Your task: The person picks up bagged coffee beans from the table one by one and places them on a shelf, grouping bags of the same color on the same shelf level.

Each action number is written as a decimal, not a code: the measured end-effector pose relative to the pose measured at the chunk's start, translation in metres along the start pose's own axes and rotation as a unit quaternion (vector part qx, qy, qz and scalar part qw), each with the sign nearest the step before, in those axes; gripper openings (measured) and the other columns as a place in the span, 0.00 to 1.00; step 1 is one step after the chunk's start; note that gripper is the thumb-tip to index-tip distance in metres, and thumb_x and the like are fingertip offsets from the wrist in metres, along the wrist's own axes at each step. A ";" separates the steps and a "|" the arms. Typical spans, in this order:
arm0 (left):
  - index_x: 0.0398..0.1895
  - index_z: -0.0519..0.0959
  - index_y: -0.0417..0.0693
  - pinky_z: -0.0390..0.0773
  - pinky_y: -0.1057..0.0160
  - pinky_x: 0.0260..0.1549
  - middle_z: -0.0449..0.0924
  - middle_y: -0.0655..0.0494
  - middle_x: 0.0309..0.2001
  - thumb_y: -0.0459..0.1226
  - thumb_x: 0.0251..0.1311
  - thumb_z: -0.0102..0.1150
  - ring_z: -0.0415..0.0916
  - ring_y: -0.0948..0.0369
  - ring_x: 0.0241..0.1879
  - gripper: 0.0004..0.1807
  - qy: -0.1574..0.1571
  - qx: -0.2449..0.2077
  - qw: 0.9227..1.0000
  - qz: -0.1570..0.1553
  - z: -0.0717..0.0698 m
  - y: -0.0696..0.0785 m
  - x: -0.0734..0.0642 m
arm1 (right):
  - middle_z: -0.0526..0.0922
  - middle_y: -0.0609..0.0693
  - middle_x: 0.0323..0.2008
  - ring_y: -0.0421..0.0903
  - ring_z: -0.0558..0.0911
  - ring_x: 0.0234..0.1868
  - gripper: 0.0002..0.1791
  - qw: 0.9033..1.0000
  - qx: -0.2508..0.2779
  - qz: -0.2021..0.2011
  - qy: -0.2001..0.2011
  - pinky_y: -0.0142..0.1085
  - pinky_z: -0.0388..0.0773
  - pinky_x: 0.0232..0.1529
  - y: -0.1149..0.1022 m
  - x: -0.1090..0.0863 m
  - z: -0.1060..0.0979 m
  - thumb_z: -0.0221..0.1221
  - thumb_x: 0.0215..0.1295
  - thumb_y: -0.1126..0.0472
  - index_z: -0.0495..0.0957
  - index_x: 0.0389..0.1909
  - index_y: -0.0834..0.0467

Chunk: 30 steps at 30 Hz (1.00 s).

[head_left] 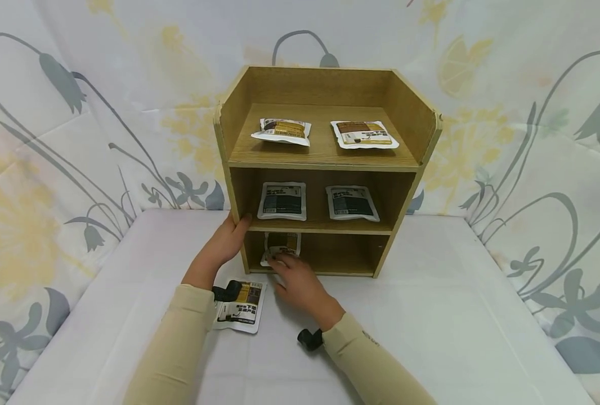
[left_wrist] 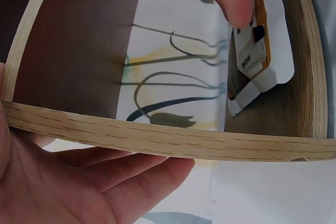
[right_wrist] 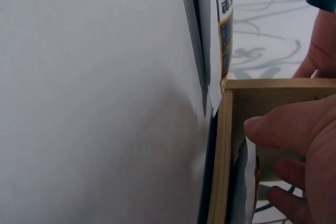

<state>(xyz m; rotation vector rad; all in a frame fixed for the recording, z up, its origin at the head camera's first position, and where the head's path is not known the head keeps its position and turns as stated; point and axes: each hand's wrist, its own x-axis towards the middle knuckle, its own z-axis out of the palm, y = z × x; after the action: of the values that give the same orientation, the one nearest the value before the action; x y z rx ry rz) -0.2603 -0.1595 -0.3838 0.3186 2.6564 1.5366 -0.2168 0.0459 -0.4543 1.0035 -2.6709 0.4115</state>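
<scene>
My left hand (head_left: pixel 231 239) grips the left side panel of a small wooden shelf (head_left: pixel 325 167), its fingers along the outside in the left wrist view. My right hand (head_left: pixel 300 281) reaches into the bottom compartment over a white pouch with a brown and yellow label (head_left: pixel 282 242). In the right wrist view the thumb (right_wrist: pixel 268 129) is right at the pouch's edge, the other fingers spread above its face. The left wrist view shows that pouch (left_wrist: pixel 281 51) lying on the compartment floor, a fingertip of the right hand over it.
Another brown-and-yellow pouch (head_left: pixel 246 312) lies on the white tabletop (head_left: pixel 457 315), partly behind the left wrist's camera. Two dark-labelled pouches (head_left: pixel 282 201) (head_left: pixel 352 203) lie on the middle level. The top level bears two yellow-brown ones (head_left: pixel 283 130) (head_left: pixel 365 135). Patterned cloth (head_left: pixel 507 140) hangs behind.
</scene>
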 end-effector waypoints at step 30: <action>0.78 0.39 0.52 0.62 0.39 0.65 0.53 0.41 0.73 0.59 0.72 0.27 0.60 0.42 0.69 0.38 0.004 0.014 1.000 -0.006 0.000 0.001 0.000 | 0.72 0.51 0.65 0.49 0.73 0.65 0.28 0.997 0.034 -0.029 -0.060 0.43 0.69 0.65 -0.031 -0.006 -0.001 0.58 0.67 0.47 0.72 0.66 0.53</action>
<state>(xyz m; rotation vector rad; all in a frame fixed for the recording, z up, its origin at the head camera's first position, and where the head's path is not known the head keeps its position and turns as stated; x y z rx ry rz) -0.2599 -0.1583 -0.3828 0.2970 2.6822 1.5026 -0.1915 0.0272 -0.4495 1.1580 -2.7412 0.4468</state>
